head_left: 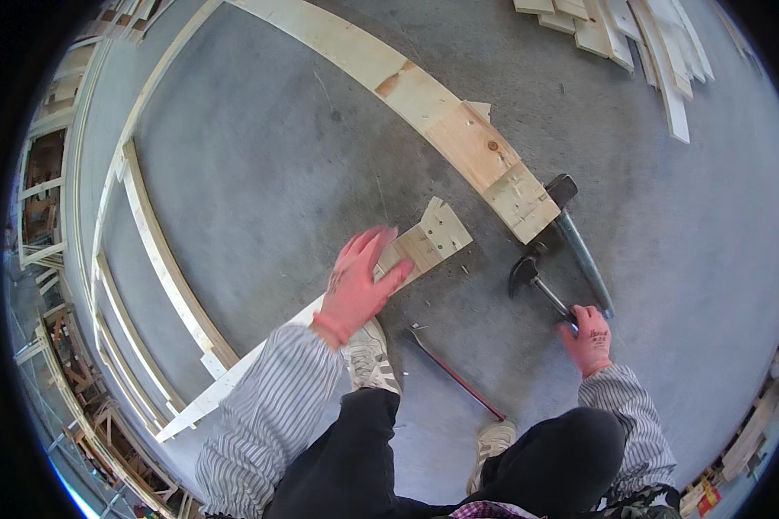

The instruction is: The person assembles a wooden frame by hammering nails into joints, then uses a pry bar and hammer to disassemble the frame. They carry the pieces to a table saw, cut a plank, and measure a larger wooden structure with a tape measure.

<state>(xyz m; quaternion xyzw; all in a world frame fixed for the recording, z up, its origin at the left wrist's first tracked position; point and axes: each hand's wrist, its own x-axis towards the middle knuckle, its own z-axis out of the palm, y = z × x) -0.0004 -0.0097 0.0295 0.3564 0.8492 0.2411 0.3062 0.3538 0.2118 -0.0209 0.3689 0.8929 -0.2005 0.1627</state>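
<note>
My left hand [355,284], in a pink glove, is over a narrow wooden board [424,249] with its thumb and fingers apart; whether it touches the wood is hard to tell. A short angled block [446,228] sits at that board's end. At the right, my right hand [590,341], gloved in pink too, is closed around the handle end of a claw hammer [552,298], whose dark head is low over the floor. Just beyond lies a bigger hammer [585,259] with a grey handle, its head beside the end of a wide wooden plank [467,143].
Between my feet lies a red pry bar [459,376] on the concrete floor [277,130]. A wooden frame with several crosspieces [177,259] spreads to the left. Loose boards [666,52] are piled at the far right. Small wood scraps lie near the board end.
</note>
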